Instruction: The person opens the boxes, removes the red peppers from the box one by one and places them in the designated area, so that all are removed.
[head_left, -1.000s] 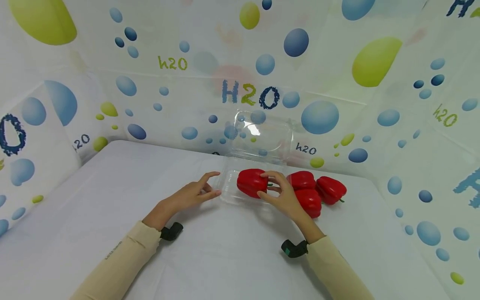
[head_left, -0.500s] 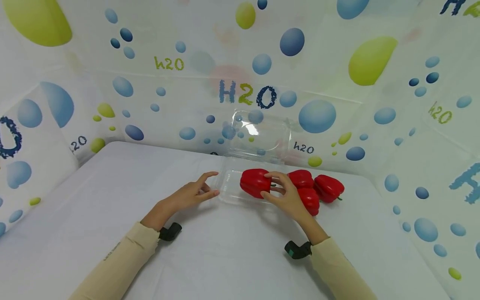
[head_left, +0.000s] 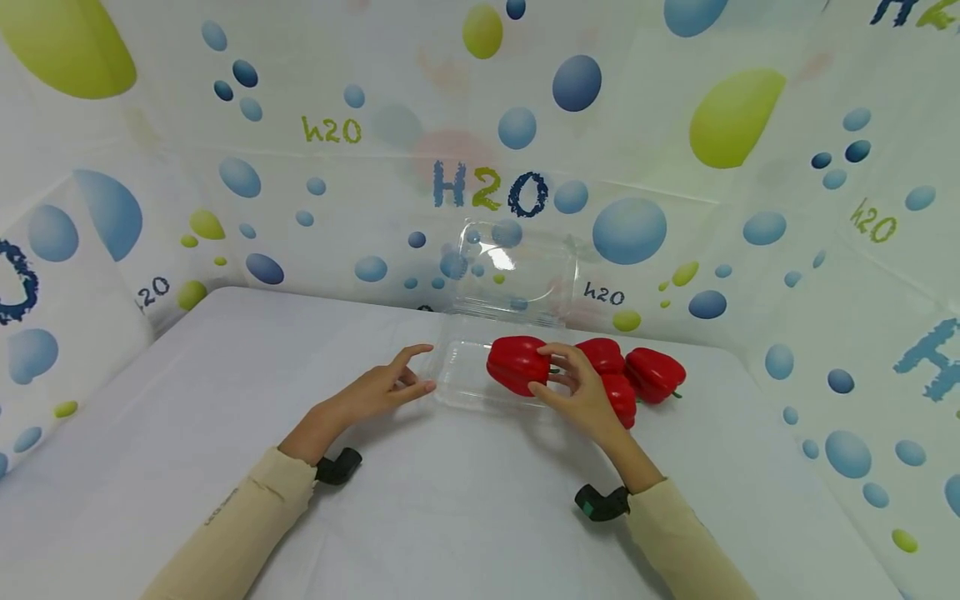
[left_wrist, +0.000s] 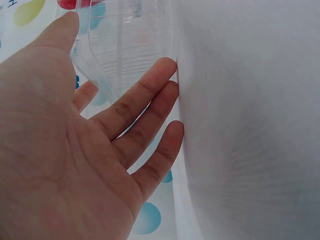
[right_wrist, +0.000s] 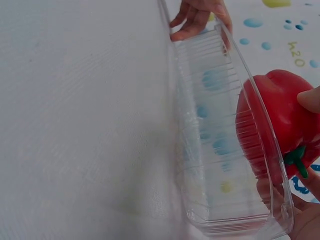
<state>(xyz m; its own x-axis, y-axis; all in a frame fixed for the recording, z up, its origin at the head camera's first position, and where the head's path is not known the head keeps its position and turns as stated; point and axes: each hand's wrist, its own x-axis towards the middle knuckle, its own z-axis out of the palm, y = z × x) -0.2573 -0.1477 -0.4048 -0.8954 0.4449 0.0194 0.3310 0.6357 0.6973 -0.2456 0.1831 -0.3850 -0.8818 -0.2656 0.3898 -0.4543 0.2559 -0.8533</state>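
My right hand grips a red bell pepper by its stem end, thumb and fingers on either side of the green stem. In the head view the pepper overlaps the right half of the clear plastic clamshell box. Through the box's clear wall in the right wrist view, part of the pepper shows. At the box's left end is my left hand, its fingers spread and fairly straight. In the left wrist view those fingertips lie right at the box's side.
Three more red bell peppers cluster to the right of the box, partly behind my right hand. The clear lid stands raised at the back against the patterned backdrop. A white cloth covers the table.
My right hand has shifted a little to the right with the bell pepper, baring more of the box's left half. The left hand keeps its place beside the box. The head view drifts slightly.
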